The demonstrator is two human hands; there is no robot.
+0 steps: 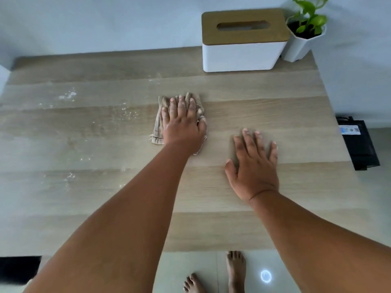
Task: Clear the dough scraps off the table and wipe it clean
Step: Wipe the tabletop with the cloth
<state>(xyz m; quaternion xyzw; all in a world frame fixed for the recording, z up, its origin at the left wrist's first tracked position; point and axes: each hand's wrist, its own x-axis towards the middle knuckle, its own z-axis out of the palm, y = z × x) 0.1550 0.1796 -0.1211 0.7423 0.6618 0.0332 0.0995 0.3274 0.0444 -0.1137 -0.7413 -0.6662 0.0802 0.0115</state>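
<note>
A crumpled beige woven cloth [159, 121] lies near the middle of a pale wood-grain tabletop [275, 98], its long axis running near to far. The left hand [183, 125] lies flat on top of it, fingers straight and together, pressing it down rather than gripping it; the thumb side may tuck against a fold, though that is hard to tell.

White flour dust and small dough flecks [67, 95] are scattered to the left of the cloth, some just beside it and more toward the far left and near left. The left hand is the nearer one to this mess, so the coming wipe probably sweeps leftward.

The right hand [254, 163] rests palm down on bare wood to the right of the cloth, fingers spread and straight, holding nothing, likely bracing.

The wood to the right of the cloth looks matte and free of powder.

At the far right stand a white rectangular tissue box with a wooden lid [243, 41] and a white faceted pot holding a green leafy plant [300, 43].
</note>
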